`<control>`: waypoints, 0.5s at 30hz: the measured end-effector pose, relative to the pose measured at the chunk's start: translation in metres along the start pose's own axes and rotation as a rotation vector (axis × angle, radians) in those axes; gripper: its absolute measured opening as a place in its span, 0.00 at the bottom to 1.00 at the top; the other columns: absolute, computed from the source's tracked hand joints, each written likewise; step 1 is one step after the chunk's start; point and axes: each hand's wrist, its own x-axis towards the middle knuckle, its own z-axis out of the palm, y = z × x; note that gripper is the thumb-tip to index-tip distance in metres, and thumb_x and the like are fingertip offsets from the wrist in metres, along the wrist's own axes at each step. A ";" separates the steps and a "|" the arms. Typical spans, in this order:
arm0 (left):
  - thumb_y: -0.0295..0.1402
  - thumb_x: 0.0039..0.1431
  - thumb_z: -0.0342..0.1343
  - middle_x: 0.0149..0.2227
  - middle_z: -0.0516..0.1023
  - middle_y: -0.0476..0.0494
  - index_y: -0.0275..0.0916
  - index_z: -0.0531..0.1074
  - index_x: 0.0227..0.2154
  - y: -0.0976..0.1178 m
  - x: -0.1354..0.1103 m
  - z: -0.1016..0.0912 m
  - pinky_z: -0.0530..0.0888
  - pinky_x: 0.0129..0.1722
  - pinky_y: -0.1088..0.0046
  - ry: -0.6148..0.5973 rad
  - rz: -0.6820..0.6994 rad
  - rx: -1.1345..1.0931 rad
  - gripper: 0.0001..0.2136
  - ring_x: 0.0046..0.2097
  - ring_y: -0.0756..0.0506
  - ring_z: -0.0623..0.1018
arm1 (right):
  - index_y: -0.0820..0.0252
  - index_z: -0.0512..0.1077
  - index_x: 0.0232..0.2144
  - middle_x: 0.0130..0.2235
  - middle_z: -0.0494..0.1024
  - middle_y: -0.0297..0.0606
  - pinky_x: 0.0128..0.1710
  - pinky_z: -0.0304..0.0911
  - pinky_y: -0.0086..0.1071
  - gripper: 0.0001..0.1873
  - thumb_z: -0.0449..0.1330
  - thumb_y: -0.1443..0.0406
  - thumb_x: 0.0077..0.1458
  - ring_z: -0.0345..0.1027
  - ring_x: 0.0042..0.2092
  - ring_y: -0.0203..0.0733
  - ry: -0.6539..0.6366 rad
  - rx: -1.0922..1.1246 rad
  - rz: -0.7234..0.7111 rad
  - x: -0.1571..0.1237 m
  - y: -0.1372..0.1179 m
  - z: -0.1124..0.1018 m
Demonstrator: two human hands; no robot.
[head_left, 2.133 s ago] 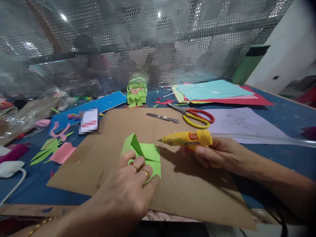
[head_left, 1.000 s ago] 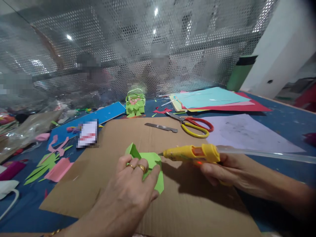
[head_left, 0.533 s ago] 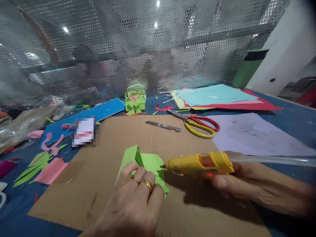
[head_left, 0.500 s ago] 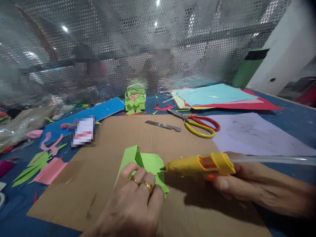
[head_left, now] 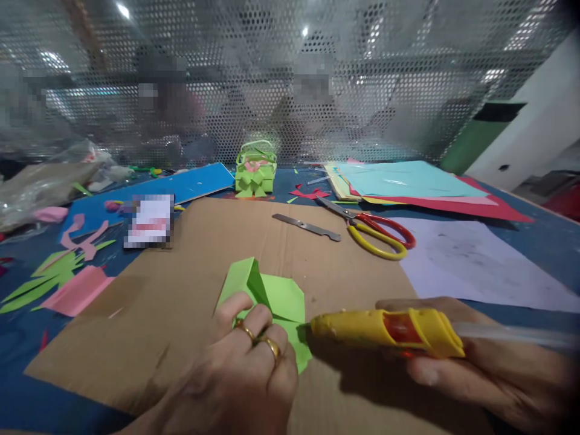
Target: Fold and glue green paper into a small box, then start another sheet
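Observation:
My left hand, with two gold rings, presses its fingers down on a folded green paper piece lying on a brown cardboard sheet. One flap of the paper stands up at the far left corner. My right hand grips a yellow glue gun held level, with a clear glue stick trailing to the right. The gun's nozzle touches the right edge of the green paper, beside my left fingers.
Red-and-yellow scissors and a metal blade lie on the cardboard's far side. A green paper basket, coloured paper sheets, a white sheet and pink and green scraps surround it. A perforated metal screen stands behind, with people beyond.
My right hand has brought the glue gun down and nearer to me, its nozzle now at the green paper's edge. My left hand has stayed pressed on the paper.

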 end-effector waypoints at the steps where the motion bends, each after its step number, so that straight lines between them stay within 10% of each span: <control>1: 0.19 0.61 0.42 0.24 0.72 0.50 0.41 0.73 0.26 -0.001 0.001 -0.004 0.62 0.47 0.62 -0.059 0.016 0.011 0.17 0.31 0.45 0.69 | 0.39 0.79 0.33 0.33 0.82 0.33 0.32 0.75 0.37 0.18 0.54 0.43 0.59 0.75 0.33 0.49 -0.026 0.011 -0.028 0.001 -0.001 0.000; 9: 0.17 0.58 0.41 0.23 0.69 0.47 0.40 0.71 0.21 0.003 -0.002 0.001 0.63 0.44 0.59 -0.045 0.004 0.019 0.18 0.31 0.43 0.68 | 0.38 0.79 0.46 0.38 0.82 0.39 0.34 0.77 0.40 0.20 0.57 0.45 0.55 0.77 0.37 0.54 0.044 -0.153 0.022 -0.012 0.011 0.002; 15: 0.19 0.59 0.45 0.24 0.68 0.48 0.39 0.71 0.22 0.004 -0.004 0.006 0.64 0.47 0.56 -0.029 -0.015 -0.013 0.15 0.32 0.43 0.68 | 0.42 0.80 0.34 0.35 0.82 0.36 0.30 0.74 0.35 0.22 0.55 0.40 0.56 0.75 0.32 0.49 -0.092 0.026 -0.010 0.005 -0.007 -0.001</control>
